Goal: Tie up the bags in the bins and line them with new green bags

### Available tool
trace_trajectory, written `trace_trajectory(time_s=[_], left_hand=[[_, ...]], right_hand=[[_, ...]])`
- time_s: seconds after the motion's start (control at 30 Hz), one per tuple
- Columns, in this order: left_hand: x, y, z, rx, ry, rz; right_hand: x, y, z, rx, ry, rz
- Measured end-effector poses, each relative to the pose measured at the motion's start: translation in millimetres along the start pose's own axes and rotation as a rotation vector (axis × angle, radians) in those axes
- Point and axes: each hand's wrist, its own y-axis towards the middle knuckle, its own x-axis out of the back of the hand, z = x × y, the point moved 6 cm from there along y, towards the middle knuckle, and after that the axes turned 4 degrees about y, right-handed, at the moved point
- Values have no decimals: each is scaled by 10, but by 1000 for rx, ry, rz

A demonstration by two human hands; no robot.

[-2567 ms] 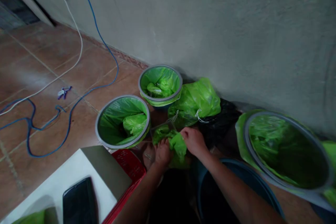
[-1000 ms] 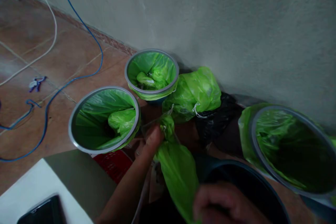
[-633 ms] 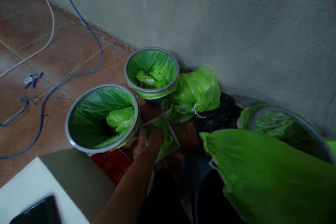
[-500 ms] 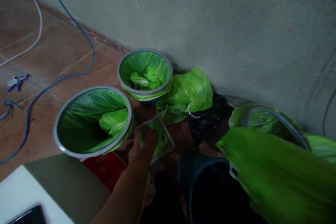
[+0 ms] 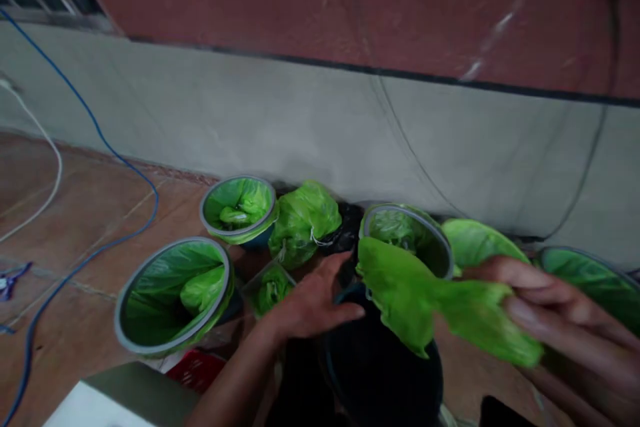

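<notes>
My right hand [image 5: 545,307] grips a green plastic bag [image 5: 430,297] that hangs out to the left, over a dark unlined bin [image 5: 380,360] in front of me. My left hand [image 5: 315,303] hovers open with fingers stretched, just left of the bag and above the dark bin's rim. A small clear container [image 5: 267,287] with rolled green bags inside sits on the floor beside that hand.
Grey-rimmed bins lined with green bags stand along the wall: one near left [image 5: 173,293], one behind it [image 5: 239,207], one at centre [image 5: 407,237], another far right [image 5: 590,277]. A tied green bag [image 5: 303,220] lies between them. A blue cable [image 5: 95,247] crosses the tiled floor.
My left hand let go of the clear container and moved right toward the bag. My right hand drew the bag out to the right. The view tilted up, showing more wall.
</notes>
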Motion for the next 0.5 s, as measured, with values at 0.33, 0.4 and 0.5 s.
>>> trace_trajectory(time_s=[0.33,0.4,0.5], left_hand=[[-419,-30,-1920,-66,159,-263],[-517,35,-1824,-2,316,-281],[-619,119,-1540,94,491,-292]], right_hand=[[95,-490,482,355,406,171],[294,-569,471,388,452,123],[747,-617,410,456,539,-28]])
